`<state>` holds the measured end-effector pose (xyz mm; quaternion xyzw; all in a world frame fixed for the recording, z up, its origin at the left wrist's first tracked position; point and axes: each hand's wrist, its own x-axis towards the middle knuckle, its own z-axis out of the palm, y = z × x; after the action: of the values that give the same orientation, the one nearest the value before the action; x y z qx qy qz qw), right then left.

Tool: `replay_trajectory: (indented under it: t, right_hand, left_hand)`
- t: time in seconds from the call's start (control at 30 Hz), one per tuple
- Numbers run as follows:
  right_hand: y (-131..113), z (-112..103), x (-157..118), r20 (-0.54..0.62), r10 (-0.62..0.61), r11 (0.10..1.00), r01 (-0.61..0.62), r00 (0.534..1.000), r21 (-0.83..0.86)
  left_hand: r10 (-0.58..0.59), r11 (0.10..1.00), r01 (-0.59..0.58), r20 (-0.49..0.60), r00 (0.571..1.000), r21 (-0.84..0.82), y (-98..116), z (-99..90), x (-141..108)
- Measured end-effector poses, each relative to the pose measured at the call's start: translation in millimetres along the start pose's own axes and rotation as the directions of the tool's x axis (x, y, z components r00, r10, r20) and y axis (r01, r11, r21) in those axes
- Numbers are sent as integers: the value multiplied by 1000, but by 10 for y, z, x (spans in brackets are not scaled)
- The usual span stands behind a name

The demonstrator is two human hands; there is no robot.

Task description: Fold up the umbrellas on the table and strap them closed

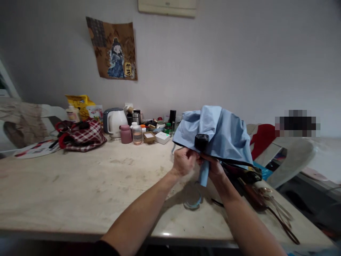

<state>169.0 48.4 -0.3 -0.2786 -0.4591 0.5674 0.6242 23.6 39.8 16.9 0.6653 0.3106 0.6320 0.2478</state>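
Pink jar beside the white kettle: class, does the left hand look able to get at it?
Probably yes, if freed: the left hand is occupied with the blue umbrella, but nothing appears to block the near side of the pink jar.

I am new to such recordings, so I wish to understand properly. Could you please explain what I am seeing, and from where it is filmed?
There is no machine here: these are a person's bare left hand and right hand. The single picture comes from a camera worn on the person's head, looking forward and down. The hands hold a light-blue umbrella, its cloth loosely bunched, above the table. They grip it near its lower edge, which partly hides them. Farther back stand an electric kettle, a pink jar and a small white box; to the left lies a red plaid bag.
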Motion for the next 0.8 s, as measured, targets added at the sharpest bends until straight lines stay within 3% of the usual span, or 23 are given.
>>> replay_trajectory:
  t: [0.03, 0.1, 0.17, 0.23, 0.33, 0.53, 0.8]
  right_hand:
    - [-28, -13, -8, 23, 29, 997, -31, 999, 75]
    - [-78, -39, -25, 84, 69, 967, -87, 994, 240]
    - [-116, -59, -40, 133, 61, 928, -106, 989, 359]
    - [-138, -67, -53, 154, 46, 899, -108, 987, 424]
    - [-140, -60, -70, 161, 57, 860, -131, 985, 493]
    - [-100, -41, -83, 178, 69, 841, -153, 982, 520]
    - [-57, -35, -54, 165, 147, 901, -201, 975, 385]
  left_hand:
    - [-68, 994, 57, -108, 992, -98, -12, -19, 43]
    - [-289, 934, 209, -269, 919, -290, -51, -58, 137]
    - [-498, 832, 360, -283, 820, -421, -97, -83, 207]
    - [-611, 750, 477, -203, 765, -458, -136, -82, 227]
    - [-624, 731, 530, -108, 774, -431, -174, -52, 192]
    - [-566, 785, 476, -146, 812, -397, -208, -43, 148]
    - [-548, 681, 485, 58, 834, -549, 43, -30, 147]
